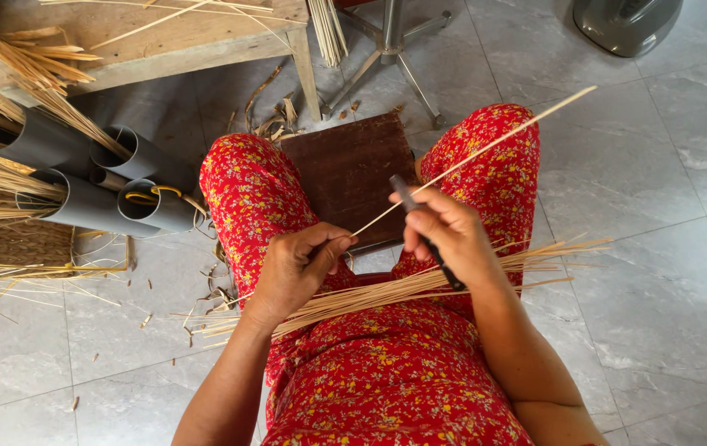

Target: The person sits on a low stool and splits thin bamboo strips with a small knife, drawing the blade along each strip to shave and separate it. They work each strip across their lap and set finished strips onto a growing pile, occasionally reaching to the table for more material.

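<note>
Both forearms angle inward: left hand (295, 268) pinches a thin strip (473, 155), right hand (446, 235) grips a dark knife (428, 241).

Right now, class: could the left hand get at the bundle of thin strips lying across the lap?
Probably yes. The left hand sits right above the bundle of strips, nothing between them, though it already pinches a single strip.
</note>
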Demonstrator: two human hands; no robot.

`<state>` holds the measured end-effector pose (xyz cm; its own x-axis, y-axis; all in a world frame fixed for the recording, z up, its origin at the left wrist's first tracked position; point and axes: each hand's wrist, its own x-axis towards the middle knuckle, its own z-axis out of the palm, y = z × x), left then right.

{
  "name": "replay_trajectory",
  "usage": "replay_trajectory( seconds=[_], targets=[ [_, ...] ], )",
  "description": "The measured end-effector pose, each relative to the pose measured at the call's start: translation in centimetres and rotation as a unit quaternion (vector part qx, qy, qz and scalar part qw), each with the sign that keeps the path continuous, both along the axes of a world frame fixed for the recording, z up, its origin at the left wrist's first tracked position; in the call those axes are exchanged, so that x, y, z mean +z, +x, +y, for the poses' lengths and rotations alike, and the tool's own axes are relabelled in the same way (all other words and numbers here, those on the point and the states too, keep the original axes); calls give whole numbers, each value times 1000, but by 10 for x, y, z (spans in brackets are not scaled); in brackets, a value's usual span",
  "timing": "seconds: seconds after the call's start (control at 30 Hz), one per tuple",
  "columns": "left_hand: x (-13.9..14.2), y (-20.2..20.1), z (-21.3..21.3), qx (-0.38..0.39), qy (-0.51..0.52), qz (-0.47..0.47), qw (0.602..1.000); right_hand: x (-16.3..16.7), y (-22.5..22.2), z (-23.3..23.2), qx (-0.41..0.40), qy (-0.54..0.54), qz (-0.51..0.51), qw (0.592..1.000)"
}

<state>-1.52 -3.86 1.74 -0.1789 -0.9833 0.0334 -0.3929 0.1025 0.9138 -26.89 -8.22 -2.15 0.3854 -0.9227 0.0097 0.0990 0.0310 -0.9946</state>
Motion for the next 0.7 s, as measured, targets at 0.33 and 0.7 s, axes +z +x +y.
replay_trajectory(
  seconds=[0.33,0.7],
  targets=[
    [-8,26,5,-14,22,13,1000,-10,-80,-21,-206,-12,-114,972],
    [-4,25,-2,60,-39,-44,996,8,-87,-3,-155,-45,-78,984]
  ],
)
